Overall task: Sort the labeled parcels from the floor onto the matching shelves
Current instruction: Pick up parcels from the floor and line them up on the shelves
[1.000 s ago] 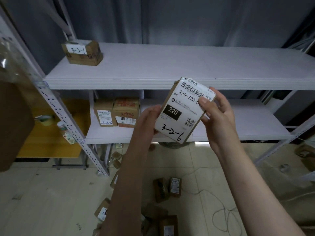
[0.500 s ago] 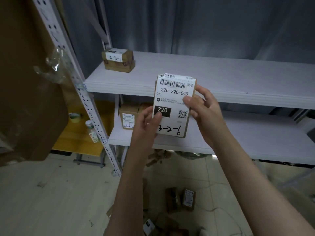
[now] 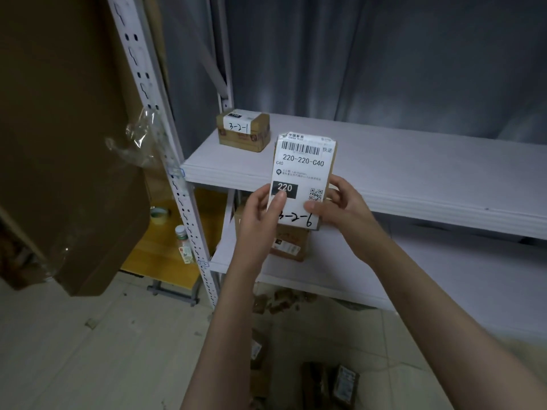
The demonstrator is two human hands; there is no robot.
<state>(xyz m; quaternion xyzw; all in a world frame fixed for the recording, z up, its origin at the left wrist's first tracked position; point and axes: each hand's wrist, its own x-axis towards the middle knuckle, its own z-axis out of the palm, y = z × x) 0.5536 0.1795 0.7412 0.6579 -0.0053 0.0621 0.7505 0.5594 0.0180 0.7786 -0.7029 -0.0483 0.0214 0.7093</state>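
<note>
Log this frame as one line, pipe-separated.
phase: reading label | held: parcel marked 3-2-6 upright | left hand + right hand gripping | upper shelf: parcel marked 3-2-1

Grey curtain (image 3: 384,54) behind white metal shelving (image 3: 429,176), pale tiled floor (image 3: 103,350)

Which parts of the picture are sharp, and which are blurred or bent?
Head view: the held parcel has a sharp, readable label; the right forearm and the floor parcels at the bottom are smeared; the shelf post leans from wide-angle distortion; the light is dim.
</note>
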